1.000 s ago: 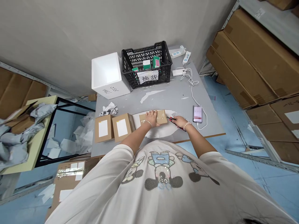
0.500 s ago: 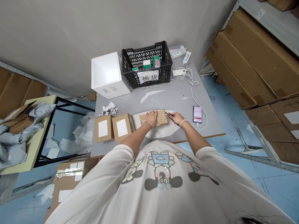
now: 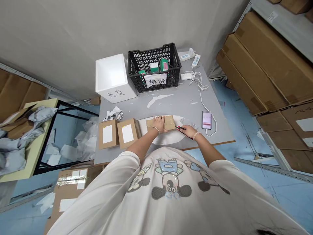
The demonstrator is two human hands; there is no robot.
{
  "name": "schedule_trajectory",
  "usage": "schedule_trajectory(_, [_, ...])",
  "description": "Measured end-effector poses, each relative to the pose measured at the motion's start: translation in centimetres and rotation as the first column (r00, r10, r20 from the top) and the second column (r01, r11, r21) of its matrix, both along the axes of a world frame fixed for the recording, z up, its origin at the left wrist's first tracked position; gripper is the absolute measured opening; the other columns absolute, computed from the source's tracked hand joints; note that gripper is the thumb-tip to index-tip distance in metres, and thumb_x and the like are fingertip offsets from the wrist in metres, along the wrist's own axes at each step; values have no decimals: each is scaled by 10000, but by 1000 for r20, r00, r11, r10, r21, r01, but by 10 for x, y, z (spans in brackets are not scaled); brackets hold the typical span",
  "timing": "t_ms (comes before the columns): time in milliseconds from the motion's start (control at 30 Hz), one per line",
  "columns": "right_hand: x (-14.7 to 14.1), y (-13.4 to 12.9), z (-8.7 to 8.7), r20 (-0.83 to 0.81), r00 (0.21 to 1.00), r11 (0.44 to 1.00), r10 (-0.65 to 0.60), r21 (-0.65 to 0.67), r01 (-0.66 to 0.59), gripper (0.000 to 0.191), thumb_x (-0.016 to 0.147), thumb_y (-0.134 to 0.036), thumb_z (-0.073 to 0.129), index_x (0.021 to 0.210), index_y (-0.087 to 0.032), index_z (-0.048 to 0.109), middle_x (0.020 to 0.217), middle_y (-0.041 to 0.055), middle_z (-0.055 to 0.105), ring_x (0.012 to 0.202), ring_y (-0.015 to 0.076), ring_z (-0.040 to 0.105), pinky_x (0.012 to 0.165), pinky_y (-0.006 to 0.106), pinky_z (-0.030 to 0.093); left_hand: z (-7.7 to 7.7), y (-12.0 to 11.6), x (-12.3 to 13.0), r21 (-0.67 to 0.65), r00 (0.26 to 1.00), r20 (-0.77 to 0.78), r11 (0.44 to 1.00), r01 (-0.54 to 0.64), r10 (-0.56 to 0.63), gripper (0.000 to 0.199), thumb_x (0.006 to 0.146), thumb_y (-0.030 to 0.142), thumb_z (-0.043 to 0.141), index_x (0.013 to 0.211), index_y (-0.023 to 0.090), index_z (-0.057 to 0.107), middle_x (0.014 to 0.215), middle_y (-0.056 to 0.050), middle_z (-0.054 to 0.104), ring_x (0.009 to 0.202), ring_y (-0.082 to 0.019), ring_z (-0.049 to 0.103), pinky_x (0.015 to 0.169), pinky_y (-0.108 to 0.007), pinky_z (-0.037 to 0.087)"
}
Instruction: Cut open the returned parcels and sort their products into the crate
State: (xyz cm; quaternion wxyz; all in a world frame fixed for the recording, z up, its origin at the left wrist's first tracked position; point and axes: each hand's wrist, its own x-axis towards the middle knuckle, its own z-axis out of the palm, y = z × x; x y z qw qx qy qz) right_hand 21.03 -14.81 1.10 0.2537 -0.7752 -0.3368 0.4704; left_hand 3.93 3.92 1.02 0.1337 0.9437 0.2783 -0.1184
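Note:
My left hand (image 3: 158,124) lies over a small taped cardboard box (image 3: 170,122), its fingers curved across the top and holding it. The box rests on a white oval sheet (image 3: 163,140) near the table's front edge. To the right of the box, my right hand (image 3: 188,131) is closed around a dark cutting tool with red parts (image 3: 180,128), which points left toward the box's right end. Its exact type is too small to tell. Two cardboard boxes with white labels, one (image 3: 128,133) beside the other (image 3: 108,134), stand to the left of the sheet.
A black crate (image 3: 155,80) with green boxes and a white foam box (image 3: 119,93) stand at the back. Crumpled wrapping (image 3: 114,114) lies left. On the right are a phone (image 3: 206,120), its cable and power strips (image 3: 187,76). Shelved cartons flank the table's right side.
My right hand has moved slightly right and down with the tool, away from the box's end. My left hand and the box have stayed in place.

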Motion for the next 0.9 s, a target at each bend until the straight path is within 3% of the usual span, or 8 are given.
schedule_trajectory(167, [-6, -16, -33, 165, 956, 970, -242, 42, 239, 264, 944, -342, 467, 1085, -175, 616, 805, 42, 662, 671, 161, 619, 635, 239, 479, -6, -4, -10, 34, 997, 36, 998, 60, -61, 1189, 667, 686, 633, 1550, 134, 61, 1556, -219, 239, 1429, -402, 192, 1157, -570, 26])
schedule_trajectory(267, [-4, -22, -51, 387, 892, 958, -233, -67, 279, 334, 954, -250, 413, 1207, -100, 572, 1062, 169, 650, 979, 243, 628, 866, 317, 472, -4, -5, -11, 47, 996, 2, 995, 91, -91, 1159, 695, 693, 598, 1561, 178, 24, 1604, -197, 127, 1464, -415, 70, 1137, -615, -9])
schedule_trajectory(367, [0, -23, -65, 512, 837, 940, -192, -149, 306, 480, 910, -105, 382, 1382, -46, 440, 1310, 260, 511, 1224, 320, 500, 1020, 411, 374, -2, -7, -5, 58, 994, -93, 996, 67, -61, 1213, 642, 662, 667, 1562, 217, 13, 1613, -197, 76, 1456, -461, 23, 1094, -688, 15])
schedule_trajectory(600, [5, -17, -84, 599, 800, 954, -42, -214, 210, 598, 904, -192, 469, 1475, -71, 341, 1384, 265, 439, 1310, 361, 379, 1061, 476, 306, 0, -3, -7, 33, 997, -68, 998, 48, -45, 1209, 635, 539, 724, 1560, 208, 20, 1534, -244, 252, 1382, -467, 242, 1086, -650, 117])
schedule_trajectory(733, [-3, -10, -83, 551, 817, 979, -172, 7, 202, 684, 906, -376, 501, 1496, -87, 310, 1454, 235, 376, 1380, 361, 291, 1121, 497, 231, 6, 14, -19, -122, 982, 85, 980, -160, 171, 1204, 586, 530, 766, 1553, 195, 131, 1478, -238, 328, 1362, -449, 297, 1101, -587, 180])
schedule_trajectory(800, [-14, -3, -80, 387, 895, 972, -222, 157, 174, 781, 894, -497, 490, 1517, -85, 265, 1496, 227, 336, 1423, 334, 243, 1153, 485, 197, 7, 22, -24, -337, 917, 186, 900, -277, 352, 1193, 551, 539, 794, 1535, 202, 209, 1456, -212, 372, 1358, -424, 327, 1107, -542, 229])
schedule_trajectory(833, [-21, 1, -77, 258, 940, 962, -225, 211, 172, 844, 880, -559, 484, 1532, -90, 227, 1522, 218, 310, 1442, 313, 225, 1165, 474, 189, 7, 25, -26, -488, 861, 230, 819, -301, 454, 1169, 549, 537, 801, 1522, 205, 244, 1441, -197, 405, 1344, -403, 362, 1101, -519, 264])
schedule_trajectory(900, [-37, 9, -71, -57, 979, 943, -195, 263, 203, 951, 845, -658, 479, 1560, -131, 138, 1566, 183, 263, 1461, 274, 217, 1174, 457, 190, 5, 27, -29, -803, 722, 255, 557, -213, 643, 1071, 588, 521, 794, 1487, 195, 312, 1382, -176, 496, 1273, -357, 472, 1066, -492, 344])
